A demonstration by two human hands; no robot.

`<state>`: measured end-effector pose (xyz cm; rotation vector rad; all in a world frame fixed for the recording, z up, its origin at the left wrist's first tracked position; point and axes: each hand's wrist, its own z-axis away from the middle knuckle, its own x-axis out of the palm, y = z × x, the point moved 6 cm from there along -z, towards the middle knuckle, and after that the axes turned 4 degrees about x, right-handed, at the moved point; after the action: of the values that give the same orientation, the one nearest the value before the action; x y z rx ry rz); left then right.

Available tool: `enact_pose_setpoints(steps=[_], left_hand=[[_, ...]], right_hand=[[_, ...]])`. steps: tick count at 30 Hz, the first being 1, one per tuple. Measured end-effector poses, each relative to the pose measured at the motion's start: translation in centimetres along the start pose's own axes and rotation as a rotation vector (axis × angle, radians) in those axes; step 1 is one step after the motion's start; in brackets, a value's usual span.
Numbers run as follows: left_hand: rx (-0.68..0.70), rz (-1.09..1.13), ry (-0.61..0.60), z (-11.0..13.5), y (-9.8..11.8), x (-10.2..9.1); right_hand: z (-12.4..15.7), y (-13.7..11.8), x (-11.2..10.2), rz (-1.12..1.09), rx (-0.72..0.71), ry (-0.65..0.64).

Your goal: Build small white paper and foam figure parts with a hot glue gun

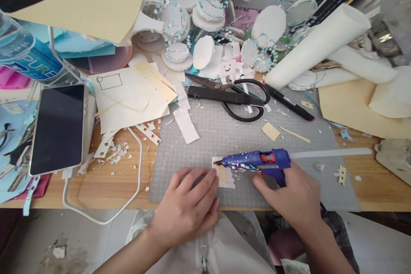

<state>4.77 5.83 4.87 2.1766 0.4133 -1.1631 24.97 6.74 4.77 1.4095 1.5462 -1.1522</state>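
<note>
My right hand (293, 192) is wrapped round the handle of a blue hot glue gun (257, 160), with a long translucent glue stick (334, 152) sticking out of its back. The gun lies level, its dark nozzle pointing left over a small piece of white paper (227, 181) with a yellowish strip on it. I cannot tell whether the nozzle touches the paper. At the paper's left edge, my left hand (189, 201) has its fingers bent and close together, fingertips holding it against the grey cutting mat (192, 160). Its thumb is partly hidden below.
Black-handled scissors (247, 113), a black utility knife (221, 95) and a black pen (292, 103) lie beyond the gun. White discs and rolls (317, 47) crowd the back. A phone (58, 128), white cable (140, 167) and water bottle (32, 53) are at left.
</note>
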Motion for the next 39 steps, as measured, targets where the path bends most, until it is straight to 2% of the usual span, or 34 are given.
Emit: enact_pose_setpoints(steps=[27,39], left_hand=[[0.001,0.015,0.026,0.34,0.01,0.22],[0.002,0.017,0.018,0.37,0.01,0.24]], right_hand=[[-0.43,-0.74,-0.64,0.067,-0.155,0.053],[-0.11,0.09,-0.64,0.088,-0.139,0.017]])
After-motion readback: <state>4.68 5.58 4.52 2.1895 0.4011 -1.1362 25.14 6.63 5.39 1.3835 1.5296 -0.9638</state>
